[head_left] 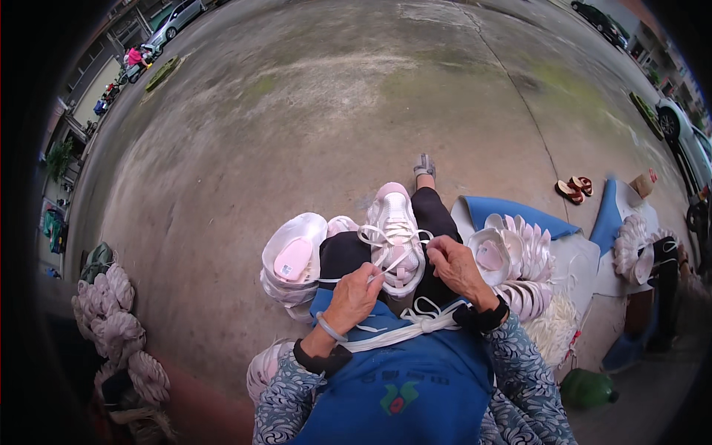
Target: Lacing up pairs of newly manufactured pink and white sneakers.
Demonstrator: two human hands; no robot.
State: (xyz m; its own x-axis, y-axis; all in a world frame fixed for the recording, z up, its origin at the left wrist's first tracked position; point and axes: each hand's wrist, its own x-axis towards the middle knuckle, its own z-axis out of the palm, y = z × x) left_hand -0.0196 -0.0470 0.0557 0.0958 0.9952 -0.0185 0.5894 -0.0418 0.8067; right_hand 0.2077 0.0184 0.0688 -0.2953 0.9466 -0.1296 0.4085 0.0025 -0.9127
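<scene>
Grey concrete ground (245, 170) fills most of the scene. Below it spreads the blue apron (415, 371), then clusters of nested pink-and-white shoe uppers (525, 252) to the right of the legs. A pink-and-white shoe (398, 248) sits between the black-clad legs, toe pointing away. The left hand (356, 297), beside its heel, has its grip pinching a white lace (394, 265). The right hand (457, 268) curls its fingers near a lace loop; whether its grip closes on it, I cannot tell.
</scene>
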